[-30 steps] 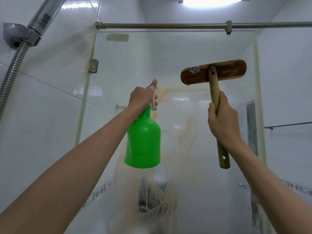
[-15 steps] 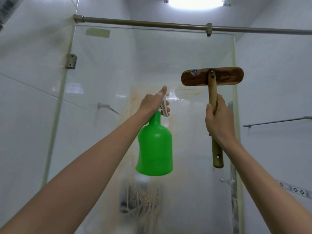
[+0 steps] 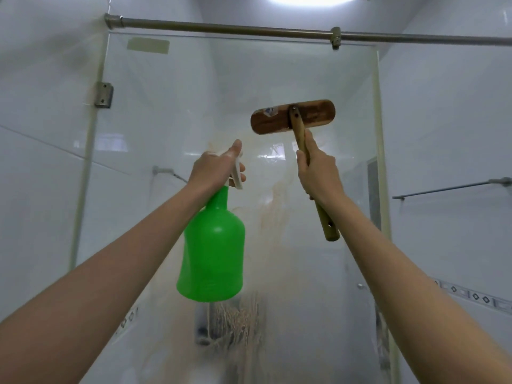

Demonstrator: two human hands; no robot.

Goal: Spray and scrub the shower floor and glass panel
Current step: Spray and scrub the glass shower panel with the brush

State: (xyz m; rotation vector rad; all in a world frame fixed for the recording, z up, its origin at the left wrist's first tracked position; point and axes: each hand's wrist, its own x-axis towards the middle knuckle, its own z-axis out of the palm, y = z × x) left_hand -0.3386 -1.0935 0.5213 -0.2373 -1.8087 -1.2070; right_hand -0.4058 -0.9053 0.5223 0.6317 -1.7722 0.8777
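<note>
The glass panel (image 3: 171, 112) stands straight ahead, streaked with brownish grime down its middle. My left hand (image 3: 214, 170) grips the white trigger head of a green spray bottle (image 3: 212, 256), held up in front of the glass with the nozzle toward it. My right hand (image 3: 318, 170) holds the wooden handle of a scrub brush (image 3: 293, 116), its flat wooden head raised near the upper middle of the panel with the back facing me. The shower floor is out of view.
A metal rail (image 3: 249, 30) runs along the top of the glass, with a hinge bracket (image 3: 103, 94) on its left edge. White tiled walls close in on both sides. A towel bar (image 3: 448, 187) is on the right wall.
The view has shifted and both hands have drifted: the spray bottle sits lower and more central, and the brush has tilted slightly leftward at about the same height.
</note>
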